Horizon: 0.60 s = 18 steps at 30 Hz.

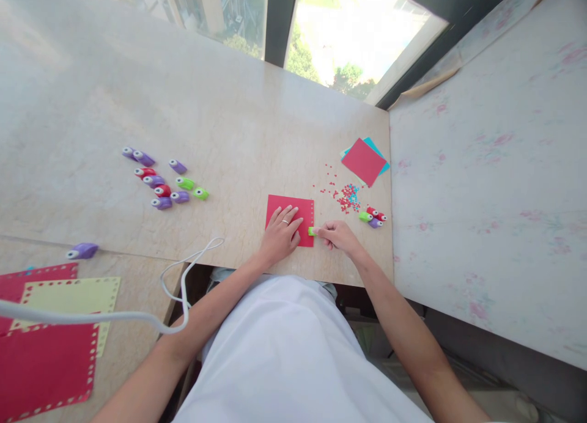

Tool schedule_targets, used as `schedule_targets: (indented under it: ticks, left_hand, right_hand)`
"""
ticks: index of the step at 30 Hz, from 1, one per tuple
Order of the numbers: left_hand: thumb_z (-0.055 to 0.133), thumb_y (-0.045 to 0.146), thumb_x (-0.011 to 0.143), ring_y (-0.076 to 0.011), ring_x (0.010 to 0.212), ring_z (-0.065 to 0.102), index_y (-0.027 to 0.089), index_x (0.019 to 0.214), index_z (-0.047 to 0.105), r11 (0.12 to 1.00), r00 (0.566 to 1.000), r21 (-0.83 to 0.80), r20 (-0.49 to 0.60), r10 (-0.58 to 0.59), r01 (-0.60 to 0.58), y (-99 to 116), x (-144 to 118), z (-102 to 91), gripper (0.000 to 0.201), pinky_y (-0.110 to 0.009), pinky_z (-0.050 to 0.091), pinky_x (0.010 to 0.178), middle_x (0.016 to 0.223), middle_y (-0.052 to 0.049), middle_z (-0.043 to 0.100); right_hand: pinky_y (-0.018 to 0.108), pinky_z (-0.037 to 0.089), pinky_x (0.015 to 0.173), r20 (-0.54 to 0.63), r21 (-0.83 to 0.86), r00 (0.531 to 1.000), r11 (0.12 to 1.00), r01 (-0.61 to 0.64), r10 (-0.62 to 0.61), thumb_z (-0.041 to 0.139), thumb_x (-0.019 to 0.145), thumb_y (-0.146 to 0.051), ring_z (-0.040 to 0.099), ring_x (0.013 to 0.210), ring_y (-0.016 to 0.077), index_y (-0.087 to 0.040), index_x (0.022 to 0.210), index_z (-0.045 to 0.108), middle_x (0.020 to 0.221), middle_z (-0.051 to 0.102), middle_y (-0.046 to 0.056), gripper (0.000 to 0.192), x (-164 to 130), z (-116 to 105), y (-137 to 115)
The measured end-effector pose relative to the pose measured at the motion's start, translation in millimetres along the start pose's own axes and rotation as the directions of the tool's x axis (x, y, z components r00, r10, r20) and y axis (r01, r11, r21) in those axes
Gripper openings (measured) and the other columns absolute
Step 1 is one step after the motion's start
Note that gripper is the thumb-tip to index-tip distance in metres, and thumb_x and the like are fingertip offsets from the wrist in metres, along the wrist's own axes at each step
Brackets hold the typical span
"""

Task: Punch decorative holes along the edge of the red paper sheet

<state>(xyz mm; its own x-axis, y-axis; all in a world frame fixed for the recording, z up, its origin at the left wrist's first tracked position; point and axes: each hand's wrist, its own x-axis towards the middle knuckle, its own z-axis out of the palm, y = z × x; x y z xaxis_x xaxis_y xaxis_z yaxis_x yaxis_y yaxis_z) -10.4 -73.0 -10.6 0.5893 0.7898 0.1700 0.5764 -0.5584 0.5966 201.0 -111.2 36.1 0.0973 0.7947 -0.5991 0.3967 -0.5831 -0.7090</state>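
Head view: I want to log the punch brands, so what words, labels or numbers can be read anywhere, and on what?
None can be read.
Small green paper punch at the right hand: no legible marking.
Square red paper sheet under the left hand: plain.
Scattered purple, red and green punches: too small to read.

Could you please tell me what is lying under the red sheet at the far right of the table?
Under the red sheet, a blue sheet shows along its right edges, and a pale corner peeks out at the left. Whether more sheets lie beneath is hidden.
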Motion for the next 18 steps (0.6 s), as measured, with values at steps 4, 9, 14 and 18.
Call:
schedule_targets:
  ticks: [4, 9, 14, 18]
  left_hand:
    - [0.048, 0.02, 0.088, -0.0226, 0.144, 0.038, 0.022, 0.122, 0.064, 1.0, 1.0, 0.005, -0.007, 0.005, -0.005, -0.8, -0.4, 0.4, 0.038, -0.052, 0.034, 0.125, 0.148, -0.006, 0.048]
    - [0.049, 0.019, 0.087, -0.0219, 0.144, 0.038, 0.023, 0.121, 0.065, 1.0, 1.0, -0.016, -0.01, -0.004, 0.003, -0.6, -0.2, 0.4, 0.038, -0.052, 0.034, 0.125, 0.147, -0.005, 0.049]
    - [0.049, 0.02, 0.088, -0.0229, 0.143, 0.039, 0.022, 0.12, 0.065, 1.0, 1.0, 0.002, -0.011, 0.006, -0.006, -0.3, 0.0, 0.0, 0.036, -0.053, 0.035, 0.124, 0.146, -0.005, 0.05]
    - [0.049, 0.021, 0.088, -0.0224, 0.144, 0.038, 0.023, 0.12, 0.064, 1.0, 1.0, -0.007, 0.0, -0.002, 0.002, -0.1, -0.1, -0.8, 0.036, -0.052, 0.034, 0.125, 0.147, -0.005, 0.048]
  right_hand:
    - [0.021, 0.031, 0.04, -0.007, -0.006, 1.0, 1.0, -0.005, 0.005, 0.072, 0.074, -0.059, 0.048, 0.04, 0.0095, -0.017, 0.058, 0.054, 0.049, 0.055, 0.0, 0.048, -1.6, -0.3, 0.6]
    - [0.021, 0.025, 0.038, -0.015, -0.039, 0.998, 0.998, -0.058, 0.057, 0.069, 0.075, -0.062, 0.043, 0.036, 0.0096, -0.017, 0.059, 0.054, 0.041, 0.049, -0.002, 0.05, -2.3, 0.4, 1.3]
    - [0.021, 0.025, 0.037, 0.013, 0.015, 0.998, 0.998, -0.06, 0.059, 0.071, 0.073, -0.062, 0.055, 0.042, 0.0148, -0.018, 0.058, 0.053, 0.039, 0.044, -0.003, 0.05, -0.8, 0.7, 1.4]
    - [0.02, 0.026, 0.038, 0.003, -0.022, 0.999, 0.999, -0.045, 0.045, 0.07, 0.075, -0.06, 0.057, 0.042, 0.0153, -0.018, 0.057, 0.052, 0.039, 0.044, -0.002, 0.049, -0.2, 1.1, 1.1]
